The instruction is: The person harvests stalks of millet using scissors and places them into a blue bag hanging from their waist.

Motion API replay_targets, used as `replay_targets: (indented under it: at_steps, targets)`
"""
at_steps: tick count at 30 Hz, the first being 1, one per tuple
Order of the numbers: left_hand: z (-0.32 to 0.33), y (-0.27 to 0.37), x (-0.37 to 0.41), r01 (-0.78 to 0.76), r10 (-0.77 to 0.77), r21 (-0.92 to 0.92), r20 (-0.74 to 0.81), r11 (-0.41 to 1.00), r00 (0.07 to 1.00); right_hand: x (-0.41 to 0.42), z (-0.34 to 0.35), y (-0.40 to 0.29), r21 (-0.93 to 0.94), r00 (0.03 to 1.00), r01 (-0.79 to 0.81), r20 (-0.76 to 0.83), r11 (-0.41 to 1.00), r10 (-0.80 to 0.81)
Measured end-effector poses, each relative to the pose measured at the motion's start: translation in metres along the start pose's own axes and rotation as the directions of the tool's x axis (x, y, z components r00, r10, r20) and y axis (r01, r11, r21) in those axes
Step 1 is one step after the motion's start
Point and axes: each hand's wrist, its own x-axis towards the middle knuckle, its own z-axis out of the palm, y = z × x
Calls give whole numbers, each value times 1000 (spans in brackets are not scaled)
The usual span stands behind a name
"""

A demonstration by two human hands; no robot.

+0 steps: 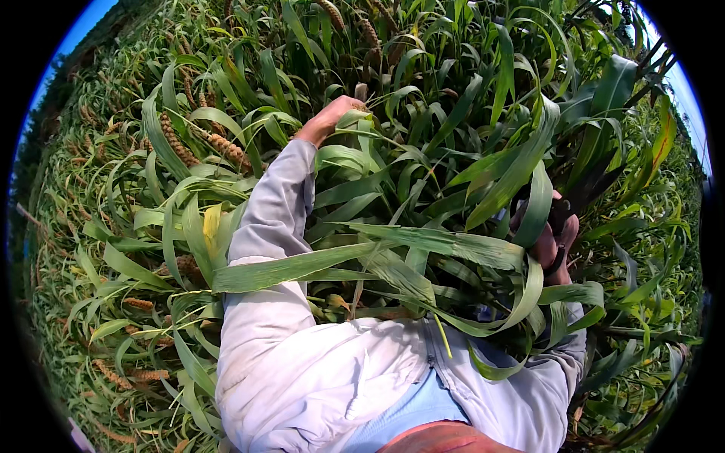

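Note:
My left hand reaches forward in its grey sleeve, fingers curled in among the millet leaves. A short pale-brown piece, perhaps part of a stalk or seed head, shows at the fingertips. Leaves cover much of its grip. Over on the right, my right hand is closed around a dark object, possibly a hand tool, partly behind a broad leaf. A dark band crosses near that wrist. Long green leaves lie across both forearms and in front of my chest.
Dense millet plants surround me. Ripe brown seed heads hang at the left, with another near my left forearm and more farther ahead. Tall broad-leaved stalks rise at the right.

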Motion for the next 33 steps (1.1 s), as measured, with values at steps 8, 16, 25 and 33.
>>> replay_targets:
  at_steps: [8, 16, 25, 33]
  targets:
    - [22, 83, -73, -104, -29, -415, -301, 904, 953, 76, 99, -26, -225, 636, -338, 661, 914, 398]
    - [50, 94, -129, -119, 41, -450, -179, 885, 983, 81, 127, 68, 3, 692, -123, 717, 992, 84]
    - [10, 42, -137, -122, -100, -361, -539, 924, 836, 56, 91, 69, 177, 785, -483, 521, 857, 335]
    - [10, -2, -71, 64, 228, 354, -721, 933, 654, 25, 74, 15, 62, 803, -79, 595, 995, 27]
